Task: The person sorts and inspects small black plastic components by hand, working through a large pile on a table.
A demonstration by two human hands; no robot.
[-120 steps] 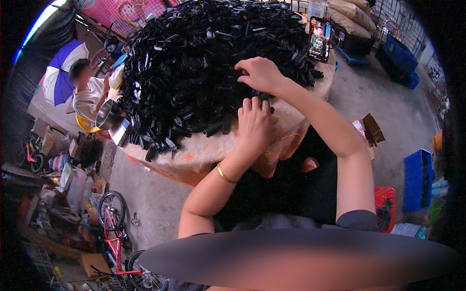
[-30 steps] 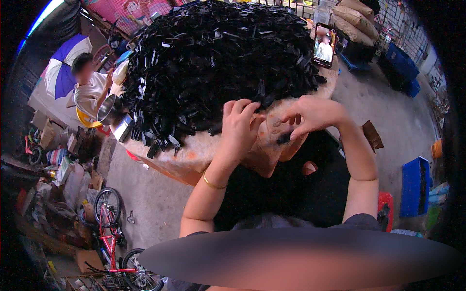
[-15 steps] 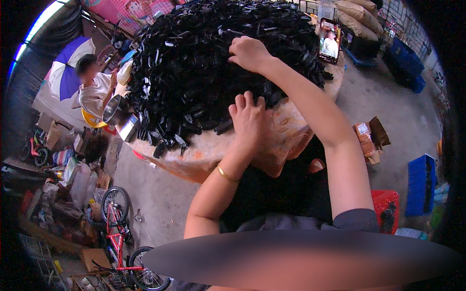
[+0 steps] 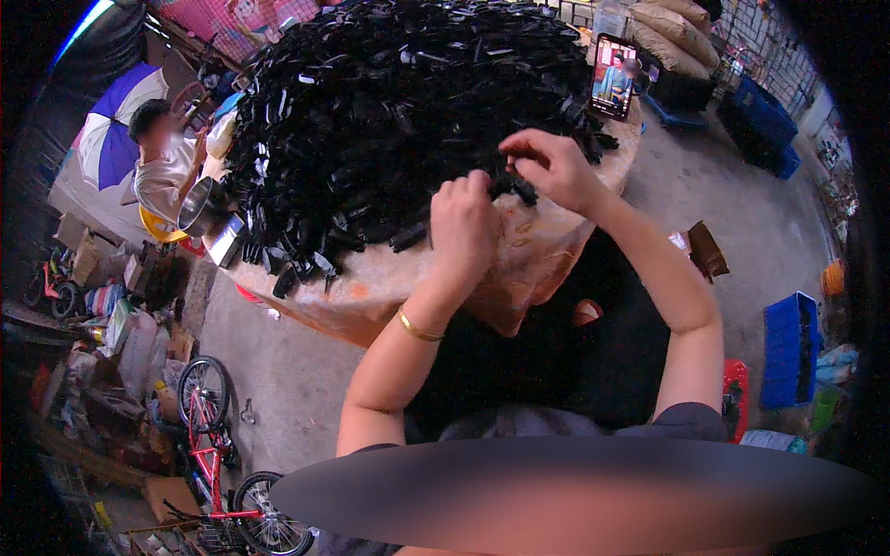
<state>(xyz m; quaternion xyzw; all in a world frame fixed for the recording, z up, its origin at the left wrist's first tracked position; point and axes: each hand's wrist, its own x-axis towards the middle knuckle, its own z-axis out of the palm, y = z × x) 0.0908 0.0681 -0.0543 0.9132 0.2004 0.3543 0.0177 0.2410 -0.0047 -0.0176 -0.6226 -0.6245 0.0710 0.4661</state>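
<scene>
A broad heap of small, glossy black pieces (image 4: pixel 362 139), seemingly plastic, covers the table (image 4: pixel 315 296) in front of me. My left hand (image 4: pixel 462 227) is at the heap's near edge, its fingers curled closed. Whatever is at those fingertips is lost among the black pieces. Close by on the right, my right hand (image 4: pixel 553 171) bends thumb and fingers inward above a few loose black pieces (image 4: pixel 521 188). Dark material shows at its fingertips, but I cannot make out what it is. The two hands are near each other and do not touch.
A phone (image 4: pixel 614 77) stands upright at the table's right edge. At the left, a person (image 4: pixel 167 167) sits beside a metal bowl (image 4: pixel 201 206). A red bicycle (image 4: pixel 215 463) is on the floor, lower left. Blue crates (image 4: pixel 790 350) and an opened carton (image 4: pixel 706 252) are on the right.
My right hand has come back from the middle of the heap toward me, near my left hand. The left hand's fingers have curled in. The view has shifted slightly.
</scene>
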